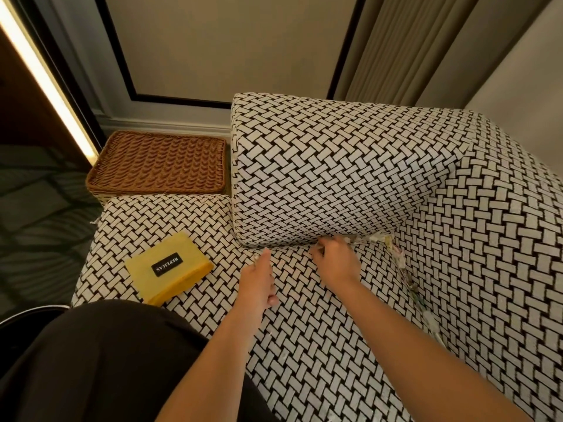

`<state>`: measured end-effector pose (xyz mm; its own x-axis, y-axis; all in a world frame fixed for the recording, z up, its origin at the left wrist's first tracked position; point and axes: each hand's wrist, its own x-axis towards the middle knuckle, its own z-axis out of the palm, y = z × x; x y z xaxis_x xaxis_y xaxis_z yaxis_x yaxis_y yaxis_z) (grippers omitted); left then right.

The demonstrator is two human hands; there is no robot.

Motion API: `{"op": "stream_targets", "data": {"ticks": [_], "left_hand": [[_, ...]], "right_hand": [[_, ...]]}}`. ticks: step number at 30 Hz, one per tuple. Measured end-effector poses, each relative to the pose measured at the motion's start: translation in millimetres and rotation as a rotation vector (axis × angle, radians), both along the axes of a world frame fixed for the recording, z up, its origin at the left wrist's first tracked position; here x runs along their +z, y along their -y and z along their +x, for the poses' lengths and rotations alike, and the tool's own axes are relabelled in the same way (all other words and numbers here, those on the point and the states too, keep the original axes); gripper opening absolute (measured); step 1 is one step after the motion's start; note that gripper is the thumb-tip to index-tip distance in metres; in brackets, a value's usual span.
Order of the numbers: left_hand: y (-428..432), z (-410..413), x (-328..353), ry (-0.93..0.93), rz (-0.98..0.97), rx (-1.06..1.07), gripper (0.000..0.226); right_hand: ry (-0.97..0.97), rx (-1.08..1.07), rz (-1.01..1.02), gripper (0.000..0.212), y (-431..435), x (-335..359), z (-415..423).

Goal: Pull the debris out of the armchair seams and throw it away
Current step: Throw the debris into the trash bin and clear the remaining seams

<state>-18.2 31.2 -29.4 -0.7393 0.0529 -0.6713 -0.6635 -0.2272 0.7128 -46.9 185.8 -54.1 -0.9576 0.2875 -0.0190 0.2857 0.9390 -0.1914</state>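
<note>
Right hand is curling fingers on debris at armchair seat's back seam. Left hand is reaching straight-fingered beside it, grip unclear. Yellow pouch is lying well apart, near seat's left edge.

A pouch is laid on the left part of the armchair seat. A basket is set behind the seat (left of the upright cushion). Debris is lodged in the seams along the seat's back and right edges. The left hand is held over the seat. To its right, the right hand is curled on debris at the back seam.
</note>
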Motion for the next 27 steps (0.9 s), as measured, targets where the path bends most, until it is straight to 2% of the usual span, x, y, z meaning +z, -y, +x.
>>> {"op": "stream_targets", "data": {"ticks": [3,5,7,9,11,13,16,19,22,25,27], "left_hand": [[0.8,1.3,2.8,0.033,0.058,-0.022,0.050],[-0.5,1.7,4.0,0.044,0.076,-0.029,0.050],[-0.7,0.9,4.9,0.048,0.072,-0.026,0.048],[-1.8,-0.7,3.6,0.013,0.035,-0.047,0.044],[-4.3,-1.2,1.1,-0.017,0.008,-0.078,0.039],[-6.6,-1.0,-2.4,-0.021,-0.030,-0.144,0.038],[-5.8,1.1,-3.8,-0.032,-0.081,-0.253,0.039],[-3.2,1.7,0.7,-0.014,0.024,-0.230,0.037],[-1.9,0.0,3.5,0.028,0.062,-0.180,0.040],[-1.9,-0.7,3.2,0.055,0.077,-0.154,0.043],[-2.2,-1.4,1.4,0.059,0.070,-0.148,0.044]], "right_hand": [[0.004,0.020,0.102,0.027,3.0,-2.3,-8.9],[-0.064,0.036,0.073,0.024,0.8,-2.5,-9.2],[-0.183,0.084,-0.099,0.021,0.5,-0.1,-4.7],[-0.249,0.151,-0.392,0.019,8.7,8.3,6.0],[-0.181,0.205,-0.722,0.021,23.6,21.7,22.7],[-0.056,0.263,-0.855,0.023,36.7,28.6,38.6],[-0.025,0.281,-0.820,0.017,42.4,25.9,49.3],[-0.109,0.174,-0.718,0.012,27.9,16.6,39.6],[-0.131,-0.075,-0.471,0.039,-6.0,7.3,17.9],[0.038,-0.246,-0.199,0.058,-32.8,1.3,2.5],[0.124,-0.297,-0.129,0.062,-37.4,-0.1,-5.9]]}}
